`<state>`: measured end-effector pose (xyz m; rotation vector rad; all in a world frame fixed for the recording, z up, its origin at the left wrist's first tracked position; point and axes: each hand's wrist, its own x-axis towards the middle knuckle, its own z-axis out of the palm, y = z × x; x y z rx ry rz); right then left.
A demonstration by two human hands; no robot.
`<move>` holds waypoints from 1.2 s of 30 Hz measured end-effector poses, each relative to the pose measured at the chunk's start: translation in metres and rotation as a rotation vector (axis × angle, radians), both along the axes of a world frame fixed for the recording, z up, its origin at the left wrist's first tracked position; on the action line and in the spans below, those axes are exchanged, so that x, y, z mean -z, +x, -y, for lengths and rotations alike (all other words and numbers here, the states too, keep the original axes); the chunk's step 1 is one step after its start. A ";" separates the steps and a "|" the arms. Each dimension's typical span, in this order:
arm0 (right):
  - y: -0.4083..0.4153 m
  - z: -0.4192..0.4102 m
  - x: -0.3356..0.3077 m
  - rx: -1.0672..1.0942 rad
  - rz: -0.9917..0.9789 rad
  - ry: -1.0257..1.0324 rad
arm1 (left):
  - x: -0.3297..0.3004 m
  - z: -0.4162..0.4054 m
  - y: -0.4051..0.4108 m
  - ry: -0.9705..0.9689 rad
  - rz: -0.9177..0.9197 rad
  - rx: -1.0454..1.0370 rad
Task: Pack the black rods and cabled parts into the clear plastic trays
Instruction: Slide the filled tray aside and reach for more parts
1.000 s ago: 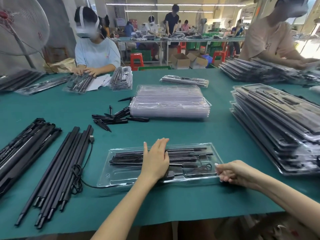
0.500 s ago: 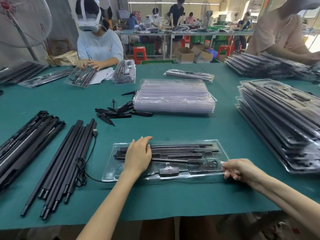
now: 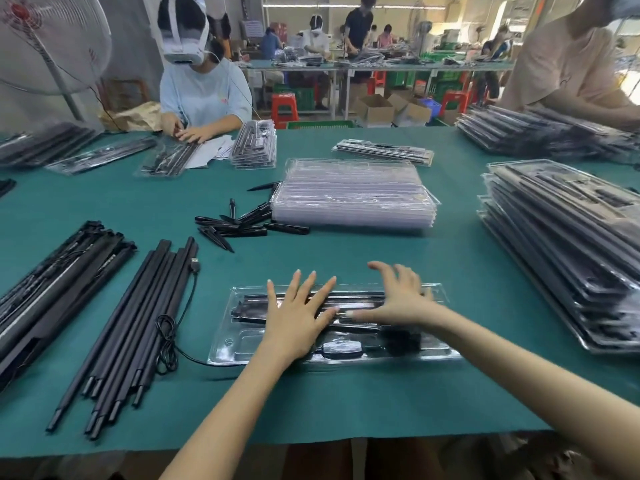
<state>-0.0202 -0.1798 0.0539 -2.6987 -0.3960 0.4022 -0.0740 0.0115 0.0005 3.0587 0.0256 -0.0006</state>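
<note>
A clear plastic tray (image 3: pixel 438 353) lies in front of me on the green table, holding black rods (image 3: pixel 353 299) and a coiled cable with a small black box (image 3: pixel 341 348). My left hand (image 3: pixel 298 315) lies flat on the tray's left half, fingers spread and straight. My right hand (image 3: pixel 398 299), blurred by motion, hovers or presses over the tray's middle with fingers spread. Loose black rods (image 3: pixel 128 337) lie in a bundle at the left, with a black USB cable (image 3: pixel 169 334) trailing from them to the tray.
A stack of empty clear trays (image 3: pixel 353 194) stands beyond, with short black spikes (image 3: pixel 239 225) to its left. Filled trays (image 3: pixel 568 251) are piled at the right. More black rods (image 3: pixel 52 292) lie far left. Other workers sit and stand across the table.
My right hand left the tray's right edge and moved left over the tray's middle, fingers now spread. My left hand stays flat on the tray's left half.
</note>
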 end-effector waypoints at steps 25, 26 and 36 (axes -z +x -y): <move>0.007 -0.034 0.019 -0.079 -0.110 -0.194 | -0.035 0.005 0.025 -0.242 -0.342 -0.009; 0.008 -0.034 0.022 -0.077 -0.102 -0.185 | -0.037 0.008 0.029 -0.223 -0.365 -0.008; 0.010 -0.030 0.012 -0.160 -0.158 -0.107 | -0.027 -0.007 0.019 -0.347 -0.303 0.070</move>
